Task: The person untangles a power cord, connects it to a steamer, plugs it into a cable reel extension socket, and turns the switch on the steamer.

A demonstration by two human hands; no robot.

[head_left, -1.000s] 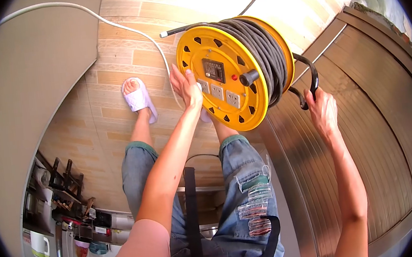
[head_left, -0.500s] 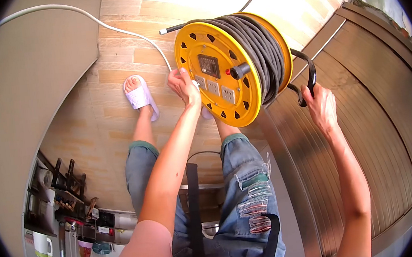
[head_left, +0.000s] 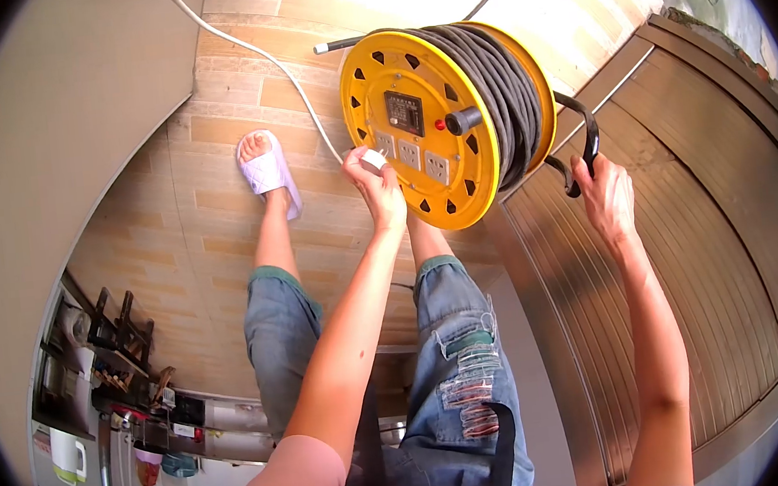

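Note:
My left hand [head_left: 379, 188] pinches a white plug [head_left: 372, 158] on a white cord [head_left: 270, 56]. The plug's prongs point at the leftmost socket [head_left: 385, 143] on the yellow face of a cable reel [head_left: 453, 174]; whether they touch it I cannot tell. Thick dark cable [head_left: 485, 93] is wound round the drum, and its white-tipped end sticks out at the upper left. On the right, my right hand [head_left: 607, 194] grips the reel's black handle [head_left: 591, 125]. The face also bears a black panel [head_left: 405, 113], a red button and a black knob [head_left: 463, 121].
Wood-patterned floor [head_left: 235, 98] lies below, with my slippered foot [head_left: 265, 175] on it. A brown ribbed metal door or panel [head_left: 652, 246] stands at the right. A beige panel [head_left: 51, 135] fills the left, and a kitchen shelf with a white jug [head_left: 68, 455] is lower left.
My left hand has shifted right and turned, so the plug and its prongs now show. The reel has moved slightly right and up in view. My right hand keeps its grip.

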